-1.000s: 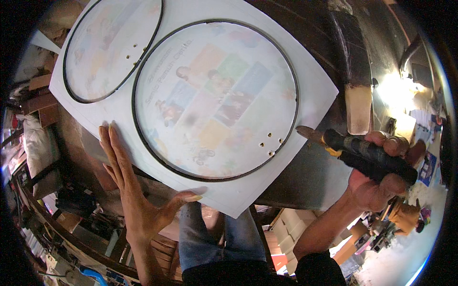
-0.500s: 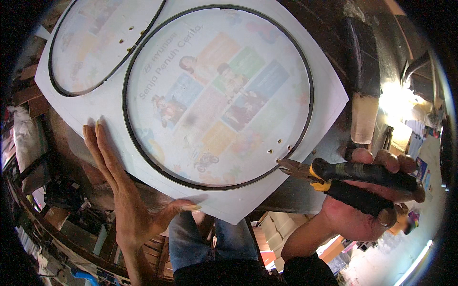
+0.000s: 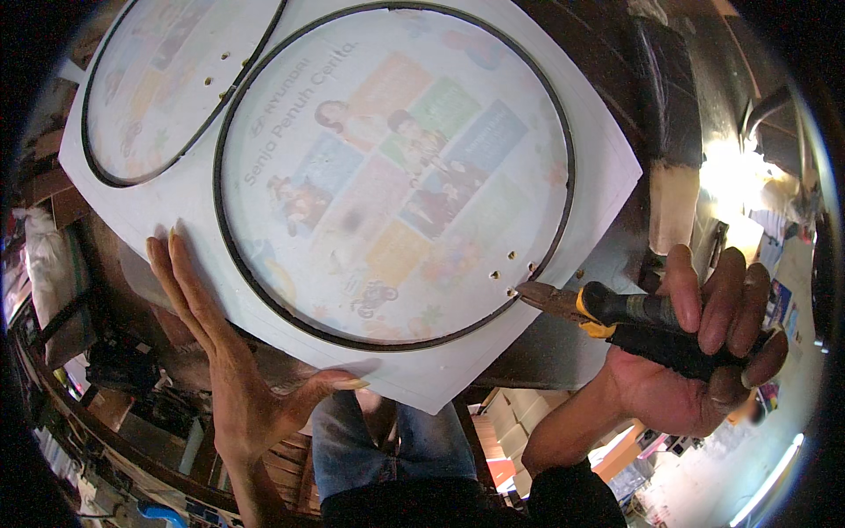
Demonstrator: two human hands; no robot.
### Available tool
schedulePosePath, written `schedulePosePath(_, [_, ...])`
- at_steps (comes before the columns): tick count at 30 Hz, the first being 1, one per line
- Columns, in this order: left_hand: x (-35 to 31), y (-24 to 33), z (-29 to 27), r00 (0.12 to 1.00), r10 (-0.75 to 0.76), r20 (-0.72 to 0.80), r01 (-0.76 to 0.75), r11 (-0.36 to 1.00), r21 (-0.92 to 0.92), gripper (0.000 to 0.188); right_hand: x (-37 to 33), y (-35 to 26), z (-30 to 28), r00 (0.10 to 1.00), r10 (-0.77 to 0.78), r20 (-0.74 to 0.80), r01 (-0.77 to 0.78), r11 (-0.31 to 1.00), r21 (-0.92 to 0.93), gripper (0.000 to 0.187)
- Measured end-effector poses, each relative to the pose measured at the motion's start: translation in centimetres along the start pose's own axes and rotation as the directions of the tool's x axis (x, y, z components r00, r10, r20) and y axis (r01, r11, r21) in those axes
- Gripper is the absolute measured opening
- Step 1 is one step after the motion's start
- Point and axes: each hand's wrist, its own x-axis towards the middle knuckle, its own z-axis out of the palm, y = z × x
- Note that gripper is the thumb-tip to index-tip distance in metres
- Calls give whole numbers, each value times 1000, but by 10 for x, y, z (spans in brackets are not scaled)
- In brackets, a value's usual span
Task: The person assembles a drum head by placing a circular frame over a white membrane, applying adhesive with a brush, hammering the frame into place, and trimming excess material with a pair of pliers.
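A white board (image 3: 440, 378) with faint coloured pictures lies in front of me, one corner toward my lap. A thin black ring (image 3: 220, 211) is set in it, and part of a second ring (image 3: 132, 182) shows at the upper left. My left hand (image 3: 233, 370) rests with fingers and thumb spread along the board's near left edge. My right hand (image 3: 669, 387) is wrapped round cutting pliers (image 3: 616, 310) with black and yellow handles. Their jaw tips are at the ring's lower right, beside several small brass-coloured spots (image 3: 511, 255); whether they bite on anything is unclear.
Beyond the board's right side lies a dark and pale block-like piece (image 3: 673, 202). A bright light (image 3: 735, 176) glares at the right. My jeans-clad legs (image 3: 387, 449) are below the board. Clutter, including a white bag (image 3: 48, 273), fills the left.
My right fingers have curled in and the pliers' handles have come closer together. The jaw tips have shifted slightly up. The board has slid a little to the left, while my left hand has barely moved.
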Motion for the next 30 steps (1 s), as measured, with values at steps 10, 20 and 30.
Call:
schedulePosePath(10, [-6, -9, -7, 986, -48, 157, 41, 998, 47, 154, 2, -1, -6, 1000, -14, 2, 14, 1000, 15, 49])
schedulePosePath(20, [-7, -12, -3, 990, -44, 134, 47, 999, -22, 154, 8, -1, -15, 1000, -10, -8, 10, 1000, 24, 57])
schedulePosePath(30, [-1, -4, -9, 980, -53, 191, 35, 995, 99, 158, 11, -2, -19, 1000, -18, -12, 19, 1000, 25, 65])
